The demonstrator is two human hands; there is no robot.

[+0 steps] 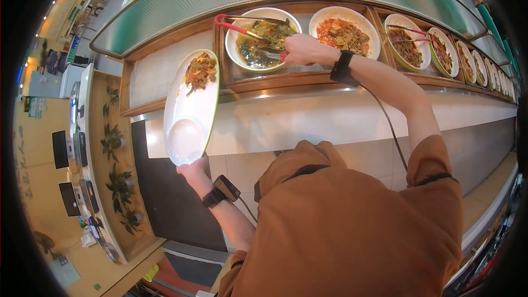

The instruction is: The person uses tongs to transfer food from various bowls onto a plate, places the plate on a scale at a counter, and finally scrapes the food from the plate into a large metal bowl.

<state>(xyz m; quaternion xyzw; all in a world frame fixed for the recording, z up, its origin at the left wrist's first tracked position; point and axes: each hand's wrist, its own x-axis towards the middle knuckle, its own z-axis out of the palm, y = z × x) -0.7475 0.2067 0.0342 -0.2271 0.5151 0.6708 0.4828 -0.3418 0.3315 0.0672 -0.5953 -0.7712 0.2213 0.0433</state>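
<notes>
The white oval plate [190,107] with a green edge is at the left of the counter, its far end overlapping the wooden frame [280,81] in view; whether the two touch cannot be determined. It bears a brown food portion [201,72] at the far end and a round white dish or well [186,137] at the near end; separate or moulded in, this is unclear.

The left hand [193,169] grips the plate's near end by the edge. Assessment: the plate is likely rigid, smooth and breakable if ceramic, and greasy spots would reduce grip. With food at the far end, the load should pull the plate nose-down; a hold beneath the middle, or a thumb above with fingers spread below, would be steadier.

The right hand [308,49] is closed on a serving utensil [269,51] with red grips, over the bowl of greens [232,49]. The utensil is probably light and stiff, best held on the red part, clear of oily metal.

Tongs [234,25] with a red looped handle lie across the same bowl. Just beside, to the right, stands a bowl of red and brown food [358,20]. A ribbed screen [220,0] runs behind.
</notes>
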